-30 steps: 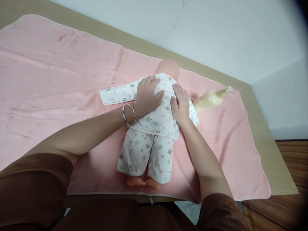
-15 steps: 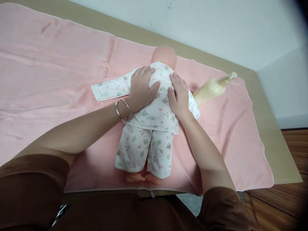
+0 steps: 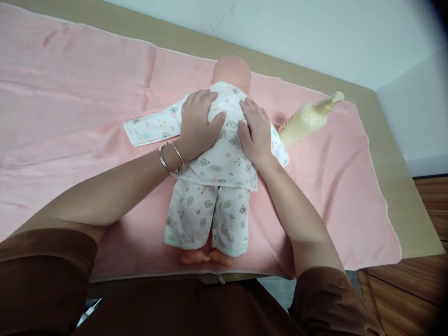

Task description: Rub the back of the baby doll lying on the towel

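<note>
A baby doll [image 3: 213, 186] in white printed pyjamas lies face down on a pink towel [image 3: 87, 93], its bald head [image 3: 231, 72] toward the wall. My left hand [image 3: 198, 123] lies flat on the doll's upper back, fingers spread, two silver bangles at the wrist. My right hand [image 3: 255, 133] rests flat on the right side of the back, fingers together. One empty-looking sleeve [image 3: 150, 128] stretches out to the left. The doll's bare feet [image 3: 206, 256] point at the towel's near edge.
A cream pump bottle [image 3: 308, 119] lies on its side on the towel, just right of the doll. The towel covers a tan table [image 3: 402, 186] set against a white wall. Wooden floor shows at the lower right.
Both hands stay flat on the doll's back in the same hold. The whole scene has shifted slightly up and left in view as my head moved.
</note>
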A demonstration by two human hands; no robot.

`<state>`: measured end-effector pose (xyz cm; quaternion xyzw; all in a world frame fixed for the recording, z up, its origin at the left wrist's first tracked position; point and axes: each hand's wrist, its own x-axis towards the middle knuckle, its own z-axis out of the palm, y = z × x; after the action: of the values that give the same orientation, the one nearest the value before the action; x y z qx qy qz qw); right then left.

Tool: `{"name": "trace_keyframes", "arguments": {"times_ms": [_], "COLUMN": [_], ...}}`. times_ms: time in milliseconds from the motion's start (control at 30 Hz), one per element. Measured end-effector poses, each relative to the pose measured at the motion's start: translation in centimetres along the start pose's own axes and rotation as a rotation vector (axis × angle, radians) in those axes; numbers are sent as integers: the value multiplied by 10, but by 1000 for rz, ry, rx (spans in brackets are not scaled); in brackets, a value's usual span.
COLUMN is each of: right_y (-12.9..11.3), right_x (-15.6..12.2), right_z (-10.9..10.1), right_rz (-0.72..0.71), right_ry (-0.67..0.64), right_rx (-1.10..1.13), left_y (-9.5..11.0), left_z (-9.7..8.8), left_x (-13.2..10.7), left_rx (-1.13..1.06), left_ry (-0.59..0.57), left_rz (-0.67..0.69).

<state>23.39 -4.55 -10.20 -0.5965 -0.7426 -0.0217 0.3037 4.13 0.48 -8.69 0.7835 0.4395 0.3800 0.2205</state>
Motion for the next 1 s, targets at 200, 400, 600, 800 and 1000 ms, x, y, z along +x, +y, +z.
{"name": "trace_keyframes", "arguments": {"times_ms": [200,400,600,800,1000], "right_y": [0,1,2,1,1], "right_x": [-1,-1,-1,-1,-1], "right_z": [-1,0,0,-1,0], "right_rz": [12,-2,-16,-12,-5], "right_ry": [-20,-12,13,2,12], "right_rx": [-23,-17,28,8,-5], "left_y": [-1,2,1,1,-1], "left_z": [2,2,4,3,3], "left_x": [0,0,0,0,1], "left_rx": [32,50,55,82,31], "left_ry": [-18,70,64,80,70], "left_rz": [-2,18,27,41,46]}}
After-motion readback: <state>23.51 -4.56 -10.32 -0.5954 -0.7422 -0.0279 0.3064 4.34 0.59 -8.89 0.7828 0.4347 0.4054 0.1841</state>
